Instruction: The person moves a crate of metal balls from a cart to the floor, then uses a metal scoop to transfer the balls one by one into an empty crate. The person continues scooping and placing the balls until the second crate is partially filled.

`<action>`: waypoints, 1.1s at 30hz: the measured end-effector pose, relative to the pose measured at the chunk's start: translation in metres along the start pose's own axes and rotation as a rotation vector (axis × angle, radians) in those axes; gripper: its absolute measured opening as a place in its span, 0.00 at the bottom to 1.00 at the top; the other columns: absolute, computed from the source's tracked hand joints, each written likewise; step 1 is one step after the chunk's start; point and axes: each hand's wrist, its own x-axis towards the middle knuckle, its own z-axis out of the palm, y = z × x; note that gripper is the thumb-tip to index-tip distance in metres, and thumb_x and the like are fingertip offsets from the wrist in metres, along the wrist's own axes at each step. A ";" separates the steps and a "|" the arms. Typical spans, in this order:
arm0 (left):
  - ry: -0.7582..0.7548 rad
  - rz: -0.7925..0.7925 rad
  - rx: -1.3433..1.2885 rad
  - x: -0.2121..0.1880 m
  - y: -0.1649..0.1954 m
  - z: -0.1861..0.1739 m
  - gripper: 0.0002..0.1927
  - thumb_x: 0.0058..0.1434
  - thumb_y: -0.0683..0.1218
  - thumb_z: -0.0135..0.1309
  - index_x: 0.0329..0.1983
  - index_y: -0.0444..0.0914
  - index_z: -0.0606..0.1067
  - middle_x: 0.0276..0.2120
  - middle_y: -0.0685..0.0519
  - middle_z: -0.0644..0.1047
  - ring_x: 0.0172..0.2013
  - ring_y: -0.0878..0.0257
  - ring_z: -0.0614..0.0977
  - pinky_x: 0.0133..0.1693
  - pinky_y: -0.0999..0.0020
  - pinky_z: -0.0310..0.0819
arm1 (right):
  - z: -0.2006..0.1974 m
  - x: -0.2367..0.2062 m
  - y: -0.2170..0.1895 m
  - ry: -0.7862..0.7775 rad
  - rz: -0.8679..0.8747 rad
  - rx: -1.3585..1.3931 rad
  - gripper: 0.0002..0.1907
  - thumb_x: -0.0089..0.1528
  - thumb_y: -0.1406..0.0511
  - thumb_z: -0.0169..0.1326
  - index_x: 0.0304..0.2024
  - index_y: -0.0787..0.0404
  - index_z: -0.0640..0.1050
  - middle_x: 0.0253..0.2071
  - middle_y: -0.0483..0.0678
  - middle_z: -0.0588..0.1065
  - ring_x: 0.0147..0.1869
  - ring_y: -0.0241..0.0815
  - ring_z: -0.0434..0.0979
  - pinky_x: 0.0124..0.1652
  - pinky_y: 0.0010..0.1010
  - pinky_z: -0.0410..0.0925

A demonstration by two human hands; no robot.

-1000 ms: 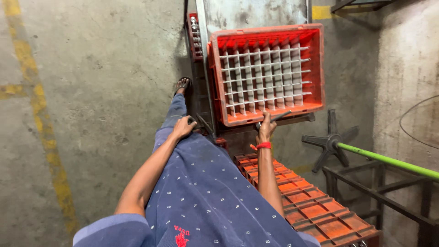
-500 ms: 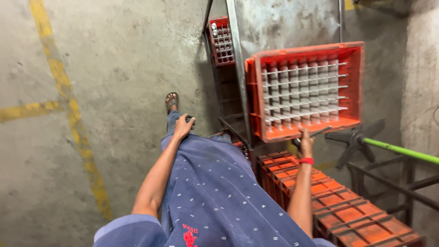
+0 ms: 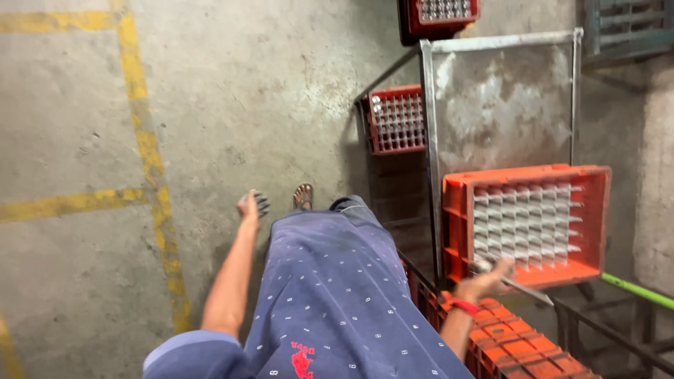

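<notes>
Since approx half a sec earlier, view had swung left and up; more concrete floor [image 3: 77,105] w/ yellow lines showed, and orange crate [image 3: 526,224] sat lower right. Crate stood tilted on edge against metal frame [image 3: 430,140], resting at near edge of orange crate stack [image 3: 519,344]. Two red crates [image 3: 397,119] lay farther off. Right hand [image 3: 484,281], blurred, was at crate's lower rim; grip cannot be told. Left hand [image 3: 251,205] hung free over floor, fingers loose, grasping nothing.
</notes>
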 end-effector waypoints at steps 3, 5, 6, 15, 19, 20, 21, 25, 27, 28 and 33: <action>-0.111 0.018 0.028 -0.001 0.016 0.070 0.15 0.67 0.56 0.52 0.40 0.41 0.80 0.29 0.51 0.83 0.24 0.60 0.85 0.24 0.65 0.78 | 0.101 -0.032 -0.017 -1.049 0.279 -0.340 0.18 0.71 0.57 0.48 0.52 0.61 0.80 0.34 0.49 0.83 0.35 0.39 0.84 0.37 0.32 0.74; -0.266 0.039 0.119 -0.005 0.029 0.124 0.15 0.67 0.57 0.55 0.40 0.41 0.78 0.27 0.52 0.79 0.23 0.61 0.80 0.24 0.63 0.74 | 0.173 -0.052 -0.032 -1.308 -0.147 -0.522 0.13 0.63 0.63 0.56 0.48 0.59 0.83 0.30 0.51 0.80 0.33 0.45 0.79 0.33 0.39 0.70; -0.358 0.196 0.196 -0.006 0.038 0.151 0.17 0.67 0.59 0.52 0.45 0.45 0.81 0.30 0.57 0.81 0.27 0.66 0.80 0.26 0.69 0.76 | 0.206 -0.056 -0.042 -1.379 -0.596 -0.582 0.15 0.57 0.68 0.59 0.47 0.56 0.84 0.31 0.48 0.81 0.36 0.46 0.79 0.34 0.39 0.70; -0.762 0.074 -0.145 0.011 0.151 0.308 0.44 0.65 0.75 0.35 0.69 0.39 0.68 0.58 0.45 0.78 0.54 0.56 0.80 0.57 0.56 0.72 | 0.423 -0.027 -0.106 -1.394 -0.002 -0.418 0.14 0.64 0.59 0.63 0.45 0.61 0.81 0.29 0.52 0.78 0.31 0.49 0.80 0.30 0.38 0.68; -0.605 -0.095 -0.079 0.032 0.213 0.333 0.45 0.64 0.74 0.37 0.72 0.39 0.63 0.58 0.45 0.77 0.56 0.54 0.79 0.55 0.52 0.69 | 0.484 0.037 -0.118 -1.182 -0.046 -0.106 0.15 0.64 0.58 0.60 0.44 0.62 0.82 0.33 0.49 0.81 0.38 0.42 0.83 0.39 0.36 0.72; -0.639 -0.111 -0.133 0.038 0.224 0.345 0.44 0.63 0.74 0.38 0.70 0.38 0.64 0.57 0.45 0.77 0.56 0.52 0.80 0.56 0.52 0.70 | 0.499 0.051 -0.120 -1.145 0.115 -0.105 0.15 0.65 0.58 0.60 0.42 0.64 0.81 0.33 0.53 0.81 0.38 0.50 0.81 0.39 0.41 0.71; -0.663 -0.136 -0.187 0.041 0.233 0.354 0.43 0.63 0.73 0.40 0.68 0.38 0.65 0.56 0.44 0.77 0.55 0.50 0.80 0.57 0.52 0.72 | 0.515 0.064 -0.123 -1.111 0.286 -0.108 0.16 0.66 0.57 0.60 0.40 0.67 0.80 0.33 0.56 0.80 0.38 0.57 0.79 0.38 0.46 0.70; -0.812 -0.041 -0.045 0.046 0.245 0.402 0.31 0.61 0.67 0.51 0.55 0.40 0.72 0.48 0.48 0.79 0.48 0.58 0.80 0.50 0.63 0.73 | 0.550 0.091 -0.129 -1.179 -0.481 -0.624 0.20 0.50 0.66 0.62 0.46 0.62 0.83 0.31 0.64 0.79 0.34 0.69 0.78 0.33 0.57 0.69; -0.872 -0.034 -0.037 0.044 0.254 0.439 0.22 0.62 0.61 0.57 0.46 0.40 0.73 0.38 0.49 0.78 0.39 0.60 0.81 0.42 0.65 0.75 | 0.566 0.094 -0.133 -1.172 -0.311 -0.557 0.14 0.54 0.63 0.63 0.41 0.63 0.82 0.31 0.65 0.78 0.36 0.69 0.78 0.35 0.56 0.69; -0.894 -0.041 -0.037 0.041 0.254 0.453 0.18 0.62 0.58 0.60 0.41 0.40 0.73 0.33 0.49 0.78 0.35 0.60 0.81 0.38 0.66 0.76 | 0.571 0.097 -0.133 -1.178 -0.221 -0.526 0.12 0.57 0.62 0.63 0.39 0.64 0.82 0.31 0.65 0.77 0.37 0.69 0.78 0.37 0.56 0.70; -0.597 0.135 0.162 0.041 0.269 0.519 0.20 0.58 0.51 0.63 0.17 0.42 0.68 0.12 0.57 0.65 0.12 0.65 0.65 0.16 0.67 0.57 | 0.608 0.130 -0.127 -1.183 -0.061 -0.436 0.13 0.57 0.61 0.61 0.35 0.66 0.79 0.31 0.64 0.77 0.38 0.65 0.80 0.37 0.54 0.71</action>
